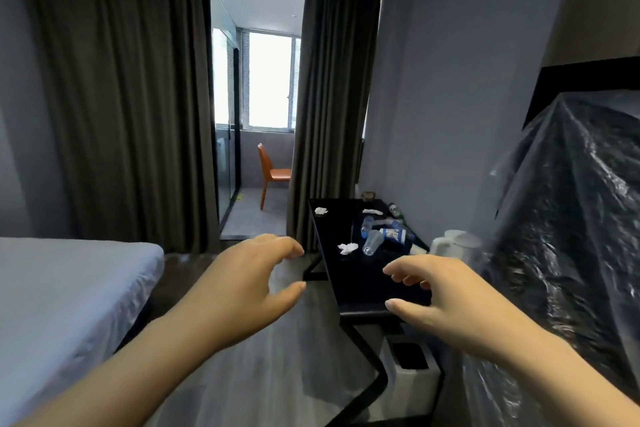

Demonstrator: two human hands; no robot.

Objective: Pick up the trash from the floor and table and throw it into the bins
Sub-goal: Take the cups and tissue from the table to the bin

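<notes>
A black table (349,282) stands against the right wall with trash on its far half: a crumpled white tissue (347,248), a clear plastic cup (372,243) on its side, plastic bottles with blue labels (392,231), another tissue (320,210) at the far left corner. Under the table's near end stands a white bin (410,374) with a dark opening. My left hand (249,284) hovers left of the table with its fingers curled apart and nothing in them. My right hand (436,298) is over the table's near edge, open and empty.
A bed (62,295) with a white sheet fills the left. Something wrapped in clear plastic film (568,225) stands at the right. A white kettle (457,246) sits beside the table. Dark curtains frame a doorway with an orange chair (272,173) beyond. Grey floor runs between bed and table.
</notes>
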